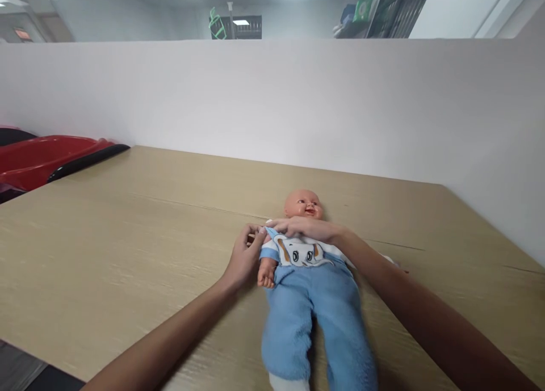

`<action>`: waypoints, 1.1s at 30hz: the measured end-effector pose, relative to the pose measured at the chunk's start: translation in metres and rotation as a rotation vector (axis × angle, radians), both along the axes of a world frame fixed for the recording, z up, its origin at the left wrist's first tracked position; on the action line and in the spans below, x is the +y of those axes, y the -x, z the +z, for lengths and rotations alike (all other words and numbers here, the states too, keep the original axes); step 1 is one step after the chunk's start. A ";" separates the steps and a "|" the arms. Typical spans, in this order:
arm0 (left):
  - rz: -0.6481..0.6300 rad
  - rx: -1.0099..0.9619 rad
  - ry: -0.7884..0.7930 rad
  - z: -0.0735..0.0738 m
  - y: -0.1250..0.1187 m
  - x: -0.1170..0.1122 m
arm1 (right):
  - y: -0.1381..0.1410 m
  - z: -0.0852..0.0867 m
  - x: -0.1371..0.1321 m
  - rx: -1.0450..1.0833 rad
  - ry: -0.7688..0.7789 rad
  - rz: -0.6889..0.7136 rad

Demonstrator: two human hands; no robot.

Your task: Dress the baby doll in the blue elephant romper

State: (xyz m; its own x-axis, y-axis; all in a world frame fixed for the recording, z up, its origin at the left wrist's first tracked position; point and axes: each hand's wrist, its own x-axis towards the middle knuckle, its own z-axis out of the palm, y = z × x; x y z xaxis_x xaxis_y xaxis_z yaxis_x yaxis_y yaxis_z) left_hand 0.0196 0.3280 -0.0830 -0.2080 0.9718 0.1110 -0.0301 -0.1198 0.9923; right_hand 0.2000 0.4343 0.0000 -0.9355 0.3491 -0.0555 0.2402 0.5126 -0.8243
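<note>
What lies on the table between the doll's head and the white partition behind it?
Nothing: in the head view, only bare wooden table runs from the doll's head to the white partition.

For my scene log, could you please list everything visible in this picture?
doll: one, bare-headed, on its back mid-table
top: one, white with blue trim and a cartoon print, on the doll
trousers: one pair, light blue fleece, on the doll
table: one, light wood, across the foreground
partition: one, white, along the table's far edge
red object: one, red with a black edge, far left, kind unclear
left hand: one, bare, pinching the top at the doll's shoulder
right hand: one, bare, lying across the doll's upper chest
</note>
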 end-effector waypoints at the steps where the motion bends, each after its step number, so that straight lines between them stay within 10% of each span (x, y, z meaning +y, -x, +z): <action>1: -0.027 0.040 0.022 0.003 0.003 -0.001 | 0.000 0.005 -0.003 -0.021 0.019 -0.046; 8: -0.264 0.440 0.276 0.034 0.022 -0.031 | 0.034 0.010 -0.042 -0.345 -0.520 -0.525; 12: -0.341 0.672 0.409 0.046 0.022 -0.038 | 0.051 0.001 -0.046 -0.463 -0.631 -0.548; 22: -0.207 1.519 -0.044 0.045 0.006 -0.061 | 0.054 0.003 -0.030 -0.546 -0.744 -0.558; 33: -0.270 1.200 0.042 0.045 0.064 -0.066 | 0.023 0.019 -0.026 -0.664 -0.784 -0.729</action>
State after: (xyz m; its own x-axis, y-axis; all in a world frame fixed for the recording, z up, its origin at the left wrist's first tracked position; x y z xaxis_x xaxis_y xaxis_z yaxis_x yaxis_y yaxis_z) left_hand -0.0440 0.2622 -0.0380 0.2127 0.9752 0.0608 0.8850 -0.2187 0.4111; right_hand 0.1773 0.4082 0.0193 -0.3830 0.9236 0.0148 0.9235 0.3825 0.0290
